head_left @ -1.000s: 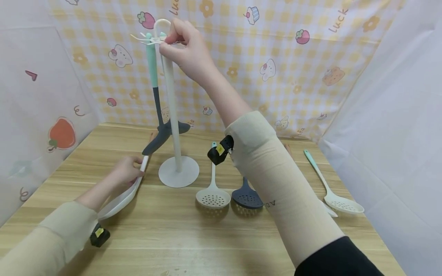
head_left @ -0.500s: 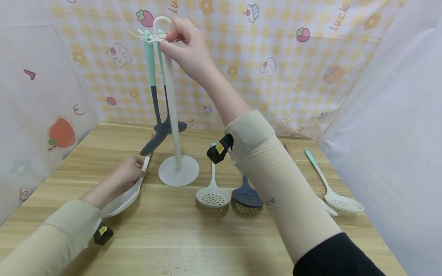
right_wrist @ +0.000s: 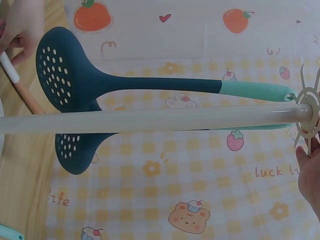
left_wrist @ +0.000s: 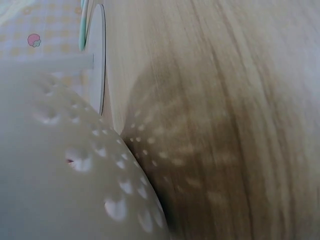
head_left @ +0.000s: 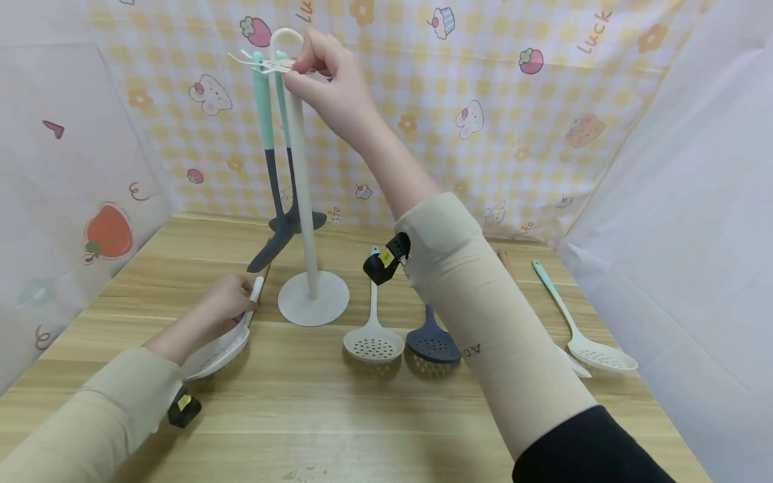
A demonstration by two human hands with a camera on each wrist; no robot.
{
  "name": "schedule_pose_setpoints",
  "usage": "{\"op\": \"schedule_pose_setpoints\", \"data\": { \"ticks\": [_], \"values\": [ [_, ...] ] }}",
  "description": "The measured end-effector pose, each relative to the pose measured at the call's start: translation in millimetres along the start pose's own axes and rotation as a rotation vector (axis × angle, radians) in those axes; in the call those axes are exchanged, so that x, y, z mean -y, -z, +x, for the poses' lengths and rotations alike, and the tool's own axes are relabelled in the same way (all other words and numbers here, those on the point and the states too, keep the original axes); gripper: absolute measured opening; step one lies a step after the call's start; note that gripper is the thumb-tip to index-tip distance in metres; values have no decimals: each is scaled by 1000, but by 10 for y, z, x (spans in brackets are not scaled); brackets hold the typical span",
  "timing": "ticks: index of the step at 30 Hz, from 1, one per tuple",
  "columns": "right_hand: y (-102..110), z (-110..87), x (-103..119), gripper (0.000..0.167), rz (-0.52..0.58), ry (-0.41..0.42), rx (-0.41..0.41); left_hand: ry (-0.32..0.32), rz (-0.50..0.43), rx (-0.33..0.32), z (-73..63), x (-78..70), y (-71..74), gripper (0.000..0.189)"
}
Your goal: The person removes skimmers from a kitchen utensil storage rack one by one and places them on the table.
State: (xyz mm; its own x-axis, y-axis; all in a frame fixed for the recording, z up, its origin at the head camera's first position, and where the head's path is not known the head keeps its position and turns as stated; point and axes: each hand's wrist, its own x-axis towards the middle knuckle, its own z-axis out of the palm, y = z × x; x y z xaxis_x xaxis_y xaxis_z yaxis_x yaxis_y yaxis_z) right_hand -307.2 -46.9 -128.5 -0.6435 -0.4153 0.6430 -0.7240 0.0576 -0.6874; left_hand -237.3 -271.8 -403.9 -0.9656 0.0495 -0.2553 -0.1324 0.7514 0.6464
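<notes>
My left hand [head_left: 229, 300] grips the white neck of a perforated white skimmer [head_left: 214, 352] low over the table at left; its brown handle end points to the back. The left wrist view shows the skimmer's holed bowl [left_wrist: 95, 165] up close and its dotted shadow on the wood. My right hand [head_left: 331, 80] pinches a hook of the ring [right_wrist: 311, 107] at the top of a white utensil stand [head_left: 304, 194]. From that ring hang two dark skimmers with mint handles, one in front [right_wrist: 55, 65] and one behind the pole [right_wrist: 75, 155].
On the table lie a white skimmer [head_left: 373, 345], a dark blue skimmer [head_left: 433, 345] and, at right, a white skimmer with a mint handle [head_left: 600, 352]. My right sleeve partly covers another white utensil [head_left: 576, 365]. A checked cloth [head_left: 410, 154] hangs behind.
My left hand has moved slightly right with the white skimmer, whose holed face now shows more. The hanging dark skimmers have shifted a little, baring the second handle. My right hand stays at the ring.
</notes>
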Motion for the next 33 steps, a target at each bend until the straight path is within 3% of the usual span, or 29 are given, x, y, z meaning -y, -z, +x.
{"op": "schedule_pose_setpoints", "data": {
  "ticks": [15,27,33],
  "values": [
    [1,-1,-8,18,41,-19,-7,-2,50,6,9,-9,-7,35],
    [-2,4,-11,18,50,1,-9,13,-1,29,4,1,21,40],
    [6,-16,-3,18,60,5,-5,-29,-7,61,-27,4,80,43]
  ]
}}
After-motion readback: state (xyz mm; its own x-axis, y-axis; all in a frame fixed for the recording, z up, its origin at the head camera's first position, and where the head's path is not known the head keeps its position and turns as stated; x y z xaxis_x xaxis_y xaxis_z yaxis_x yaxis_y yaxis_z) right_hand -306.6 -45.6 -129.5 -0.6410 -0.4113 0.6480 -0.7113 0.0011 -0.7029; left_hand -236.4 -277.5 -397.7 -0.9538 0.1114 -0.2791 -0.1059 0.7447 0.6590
